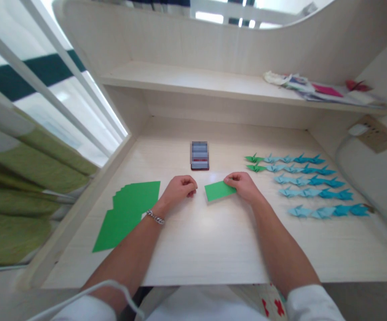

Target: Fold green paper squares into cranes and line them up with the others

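A green piece of paper [218, 191], rectangular and apparently folded, is pinched at its right end by my right hand [243, 185]. My left hand [181, 189] is apart from that paper, just to its left, with the fingers curled and pressed together; I see nothing in them. Beyond my left wrist, several green sheets [126, 211] lie overlapped on the desk, partly hidden by my left forearm. To the right, rows of folded paper cranes [295, 180] stand on the desktop, green at the left ends of the two far rows and light to darker blue elsewhere.
A phone [200, 156] lies on the desk [210, 249] beyond my hands. Papers [327, 90] rest on the shelf [186, 82] above. A cable [350, 178] runs from the wall socket [377, 131] down the right side. White bars and a green curtain [15, 191] border the left.
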The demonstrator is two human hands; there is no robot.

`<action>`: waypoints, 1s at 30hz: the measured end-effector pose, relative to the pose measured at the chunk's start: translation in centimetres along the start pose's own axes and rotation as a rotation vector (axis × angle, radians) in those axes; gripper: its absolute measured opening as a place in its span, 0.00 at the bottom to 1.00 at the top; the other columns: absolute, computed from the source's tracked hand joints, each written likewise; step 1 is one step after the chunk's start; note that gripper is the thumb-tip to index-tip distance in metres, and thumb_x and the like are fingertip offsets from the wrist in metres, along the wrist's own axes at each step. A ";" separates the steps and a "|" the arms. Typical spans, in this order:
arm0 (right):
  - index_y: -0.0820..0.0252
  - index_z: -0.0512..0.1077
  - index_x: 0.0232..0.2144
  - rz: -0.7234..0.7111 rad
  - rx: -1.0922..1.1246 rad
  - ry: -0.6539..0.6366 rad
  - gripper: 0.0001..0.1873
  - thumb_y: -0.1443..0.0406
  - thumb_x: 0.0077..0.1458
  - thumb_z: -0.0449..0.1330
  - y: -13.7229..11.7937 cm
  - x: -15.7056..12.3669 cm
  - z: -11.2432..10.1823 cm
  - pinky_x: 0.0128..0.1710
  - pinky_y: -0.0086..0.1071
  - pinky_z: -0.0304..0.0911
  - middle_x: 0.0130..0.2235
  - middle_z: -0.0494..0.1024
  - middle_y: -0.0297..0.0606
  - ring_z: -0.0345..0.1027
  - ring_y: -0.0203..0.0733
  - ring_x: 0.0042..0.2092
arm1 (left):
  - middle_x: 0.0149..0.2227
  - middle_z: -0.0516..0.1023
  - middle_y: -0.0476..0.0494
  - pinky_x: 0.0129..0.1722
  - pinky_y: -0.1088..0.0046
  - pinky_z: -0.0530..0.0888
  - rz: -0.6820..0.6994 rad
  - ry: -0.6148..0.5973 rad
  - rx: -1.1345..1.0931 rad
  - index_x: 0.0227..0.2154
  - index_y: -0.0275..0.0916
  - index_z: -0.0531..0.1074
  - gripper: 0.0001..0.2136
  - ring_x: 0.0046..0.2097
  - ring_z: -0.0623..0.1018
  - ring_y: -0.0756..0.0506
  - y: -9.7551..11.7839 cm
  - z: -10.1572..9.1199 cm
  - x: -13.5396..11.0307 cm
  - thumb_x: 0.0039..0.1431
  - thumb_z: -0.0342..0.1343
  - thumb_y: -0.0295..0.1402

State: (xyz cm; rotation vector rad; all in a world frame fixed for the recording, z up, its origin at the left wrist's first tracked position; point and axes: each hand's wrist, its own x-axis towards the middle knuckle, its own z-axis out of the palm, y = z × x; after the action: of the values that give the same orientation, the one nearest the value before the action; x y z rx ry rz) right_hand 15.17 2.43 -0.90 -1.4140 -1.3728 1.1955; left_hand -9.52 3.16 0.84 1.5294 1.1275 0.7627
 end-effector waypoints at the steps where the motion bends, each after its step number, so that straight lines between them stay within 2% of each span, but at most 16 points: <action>1: 0.63 0.76 0.25 0.002 -0.004 0.000 0.14 0.57 0.39 0.64 0.0 -0.1 0.2 0.27 0.30 0.55 0.24 0.75 0.35 0.63 0.36 0.26 | 0.21 0.74 0.47 0.24 0.77 0.68 0.010 0.024 0.001 0.24 0.34 0.73 0.06 0.23 0.71 0.51 0.1 0.1 0.0 0.49 0.55 0.32; 3: 0.63 0.76 0.25 0.020 0.000 -0.056 0.15 0.56 0.38 0.65 -0.1 -0.2 0.8 0.26 0.30 0.56 0.24 0.75 0.36 0.63 0.36 0.25 | 0.25 0.76 0.46 0.25 0.77 0.68 0.036 0.023 0.008 0.28 0.34 0.75 0.09 0.25 0.71 0.51 0.2 0.5 -0.1 0.50 0.55 0.35; 5: 0.64 0.76 0.25 0.031 0.020 -0.082 0.16 0.56 0.37 0.67 -0.3 -0.3 1.6 0.26 0.30 0.56 0.23 0.75 0.36 0.63 0.36 0.25 | 0.27 0.78 0.44 0.26 0.76 0.68 0.040 -0.048 0.001 0.30 0.34 0.76 0.11 0.26 0.72 0.50 0.3 1.2 -0.2 0.50 0.57 0.38; 8: 0.63 0.76 0.25 0.032 0.119 0.036 0.17 0.56 0.35 0.68 -0.4 -0.3 2.5 0.26 0.30 0.59 0.24 0.76 0.37 0.64 0.36 0.25 | 0.24 0.76 0.45 0.25 0.76 0.67 0.021 -0.078 -0.006 0.28 0.34 0.77 0.12 0.25 0.71 0.51 0.1 1.9 -0.3 0.49 0.58 0.39; 11: 0.63 0.75 0.26 0.072 0.273 0.142 0.18 0.53 0.38 0.67 -0.3 -0.2 3.1 0.26 0.29 0.61 0.25 0.75 0.36 0.65 0.35 0.26 | 0.23 0.76 0.46 0.24 0.76 0.67 -0.020 0.012 -0.063 0.27 0.34 0.76 0.12 0.24 0.70 0.51 -0.3 2.0 -0.1 0.49 0.59 0.40; 15: 0.61 0.73 0.29 0.125 0.411 0.035 0.19 0.55 0.36 0.68 -0.4 -0.4 3.8 0.27 0.29 0.63 0.26 0.76 0.35 0.67 0.34 0.26 | 0.24 0.76 0.45 0.24 0.75 0.68 -0.079 0.106 -0.138 0.28 0.33 0.75 0.13 0.24 0.71 0.50 -0.7 1.8 0.2 0.48 0.60 0.40; 20: 0.63 0.73 0.25 0.136 0.284 -0.031 0.16 0.59 0.34 0.70 -0.7 -1.0 4.1 0.25 0.28 0.62 0.21 0.73 0.32 0.64 0.32 0.22 | 0.28 0.78 0.44 0.28 0.74 0.70 -0.034 0.012 -0.136 0.30 0.34 0.75 0.13 0.28 0.74 0.49 -1.0 1.9 0.2 0.46 0.61 0.39; 23: 0.63 0.73 0.26 0.152 0.263 -0.087 0.16 0.60 0.34 0.70 -0.9 -1.2 4.1 0.25 0.28 0.62 0.22 0.74 0.32 0.64 0.32 0.22 | 0.28 0.78 0.44 0.26 0.75 0.69 -0.034 -0.022 -0.142 0.32 0.34 0.75 0.13 0.27 0.73 0.50 -1.1 2.0 0.1 0.48 0.61 0.39; 30: 0.63 0.72 0.26 0.169 0.345 -0.052 0.17 0.58 0.34 0.70 -1.2 -1.3 4.4 0.24 0.28 0.64 0.22 0.75 0.34 0.66 0.32 0.22 | 0.27 0.78 0.44 0.24 0.76 0.68 -0.063 0.011 -0.205 0.33 0.32 0.75 0.13 0.26 0.73 0.50 -0.9 2.0 0.1 0.46 0.62 0.37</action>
State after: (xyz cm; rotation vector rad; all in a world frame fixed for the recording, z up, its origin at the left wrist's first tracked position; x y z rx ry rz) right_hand 10.64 0.92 -0.60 -1.2758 -1.0340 1.5072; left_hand -7.88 2.54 -0.53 1.3145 1.0656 0.8182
